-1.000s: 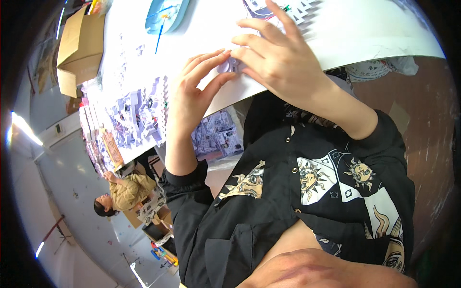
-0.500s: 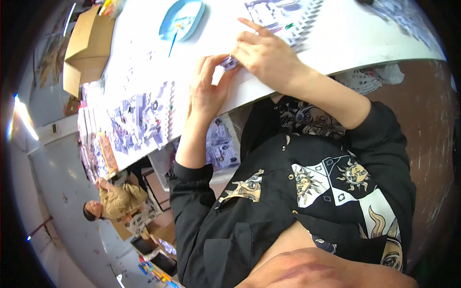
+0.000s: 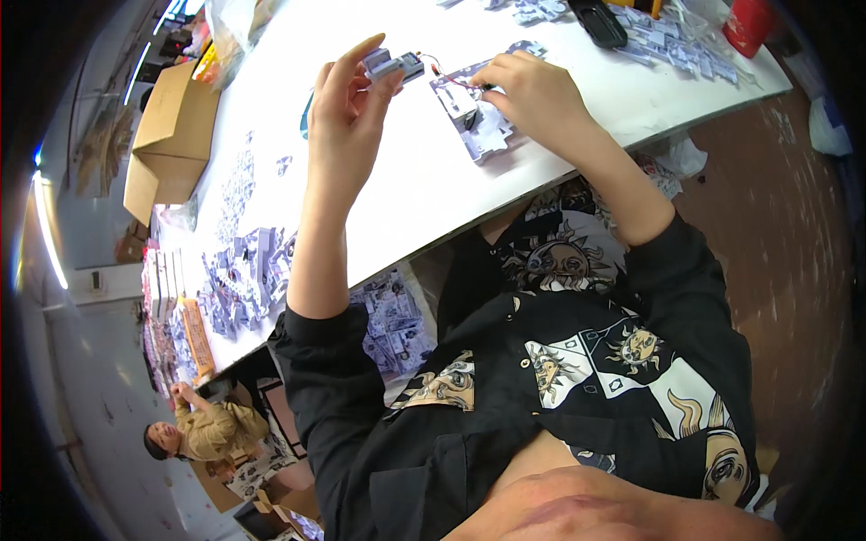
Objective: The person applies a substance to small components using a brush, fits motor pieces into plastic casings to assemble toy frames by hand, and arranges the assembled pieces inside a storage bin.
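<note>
My left hand (image 3: 338,122) is raised over the white table, pinching a small grey plastic housing (image 3: 390,68) between thumb and fingers. From the housing's right end a thin red and dark wire (image 3: 451,77) runs across to my right hand (image 3: 537,95). The fingertips of that hand are closed on the wire's far end, beside a small dark piece too small to name. Below the wire, grey plastic parts (image 3: 490,135) lie on the table, with one pale block (image 3: 458,101) among them. My left hand hides most of a blue dish (image 3: 306,115).
More grey parts are heaped at the left (image 3: 244,275) and at the far right (image 3: 677,50), near a black tray (image 3: 599,23) and a red container (image 3: 749,25). An open cardboard box (image 3: 176,135) stands beyond the left edge. A seated person (image 3: 216,428) is at lower left.
My hands have drawn apart from close together, and the wire now spans between them. The housing has come into plain sight. The whole view has shifted, and the blue dish is now mostly covered.
</note>
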A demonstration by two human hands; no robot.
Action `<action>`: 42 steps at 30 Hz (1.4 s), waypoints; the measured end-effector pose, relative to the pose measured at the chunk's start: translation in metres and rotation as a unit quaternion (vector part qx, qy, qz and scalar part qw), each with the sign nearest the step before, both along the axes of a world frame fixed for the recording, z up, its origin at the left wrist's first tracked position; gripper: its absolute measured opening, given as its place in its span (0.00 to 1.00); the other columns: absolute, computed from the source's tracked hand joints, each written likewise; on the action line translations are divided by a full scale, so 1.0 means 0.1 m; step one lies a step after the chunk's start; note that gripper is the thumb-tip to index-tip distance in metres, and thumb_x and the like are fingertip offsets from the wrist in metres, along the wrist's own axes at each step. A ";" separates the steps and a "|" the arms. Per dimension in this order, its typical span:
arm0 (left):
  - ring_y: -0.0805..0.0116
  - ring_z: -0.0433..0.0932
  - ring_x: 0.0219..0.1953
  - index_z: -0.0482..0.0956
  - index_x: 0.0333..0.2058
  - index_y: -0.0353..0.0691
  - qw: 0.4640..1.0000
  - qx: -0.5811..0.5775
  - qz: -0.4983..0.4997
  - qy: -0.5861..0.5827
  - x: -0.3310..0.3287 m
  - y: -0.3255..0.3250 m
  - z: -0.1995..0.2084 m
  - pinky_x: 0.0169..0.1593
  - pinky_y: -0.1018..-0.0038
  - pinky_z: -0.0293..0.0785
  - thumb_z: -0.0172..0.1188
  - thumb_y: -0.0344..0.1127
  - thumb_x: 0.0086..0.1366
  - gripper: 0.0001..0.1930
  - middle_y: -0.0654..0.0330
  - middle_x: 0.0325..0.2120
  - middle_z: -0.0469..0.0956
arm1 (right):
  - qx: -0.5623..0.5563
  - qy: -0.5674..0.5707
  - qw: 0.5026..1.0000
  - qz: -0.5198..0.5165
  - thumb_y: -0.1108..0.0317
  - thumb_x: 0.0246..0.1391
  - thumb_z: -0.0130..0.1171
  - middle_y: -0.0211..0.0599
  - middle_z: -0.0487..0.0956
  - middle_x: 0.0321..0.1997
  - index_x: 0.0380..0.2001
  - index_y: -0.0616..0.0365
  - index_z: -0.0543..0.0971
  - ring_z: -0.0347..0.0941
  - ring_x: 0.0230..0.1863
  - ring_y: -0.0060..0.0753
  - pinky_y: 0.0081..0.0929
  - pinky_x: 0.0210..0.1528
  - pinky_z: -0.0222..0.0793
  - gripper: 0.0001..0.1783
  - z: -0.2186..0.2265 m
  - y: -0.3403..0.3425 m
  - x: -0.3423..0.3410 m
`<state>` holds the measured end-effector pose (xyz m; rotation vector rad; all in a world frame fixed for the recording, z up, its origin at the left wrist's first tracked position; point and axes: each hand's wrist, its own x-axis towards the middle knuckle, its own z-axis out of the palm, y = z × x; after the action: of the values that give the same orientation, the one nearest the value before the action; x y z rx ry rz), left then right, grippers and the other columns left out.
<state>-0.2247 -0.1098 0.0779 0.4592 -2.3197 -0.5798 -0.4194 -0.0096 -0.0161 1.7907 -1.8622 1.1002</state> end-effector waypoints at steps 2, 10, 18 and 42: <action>0.73 0.80 0.39 0.72 0.56 0.36 0.999 0.009 0.020 -0.033 -0.02 0.03 -0.05 0.45 0.75 0.81 0.60 0.26 0.66 0.19 0.59 0.34 0.79 | 0.065 -0.043 0.997 0.025 0.62 0.53 0.63 0.28 0.81 0.35 0.40 0.46 0.83 0.78 0.38 0.31 0.29 0.40 0.74 0.11 0.05 -0.07 -0.08; 0.72 0.81 0.30 0.79 0.46 0.35 0.986 -0.003 0.059 -0.155 -0.23 0.33 -0.19 0.37 0.78 0.78 0.69 0.34 0.60 0.17 0.57 0.27 0.81 | 0.043 -0.164 0.985 0.037 0.63 0.55 0.60 0.34 0.83 0.37 0.41 0.49 0.84 0.79 0.35 0.34 0.28 0.40 0.74 0.12 -0.02 -0.25 -0.29; 0.58 0.82 0.32 0.82 0.44 0.35 0.956 -0.150 0.037 -0.251 -0.36 0.34 -0.26 0.39 0.68 0.77 0.67 0.33 0.58 0.15 0.52 0.32 0.81 | 0.056 -0.105 0.991 0.060 0.65 0.54 0.60 0.33 0.83 0.39 0.41 0.48 0.84 0.77 0.42 0.37 0.32 0.48 0.72 0.12 -0.18 -0.25 -0.31; 0.53 0.79 0.34 0.78 0.41 0.39 0.983 -0.082 0.153 -0.052 0.14 0.80 -1.04 0.39 0.66 0.78 0.66 0.35 0.59 0.13 0.50 0.38 0.76 | -0.035 -0.271 0.961 0.046 0.77 0.61 0.53 0.37 0.79 0.52 0.56 0.57 0.76 0.74 0.49 0.27 0.27 0.55 0.69 0.20 -0.20 0.44 -0.15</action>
<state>-0.2110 -0.0301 -0.0263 0.7651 -2.3087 -0.2181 -0.4343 0.0346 -0.0365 1.6601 -2.0003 1.8123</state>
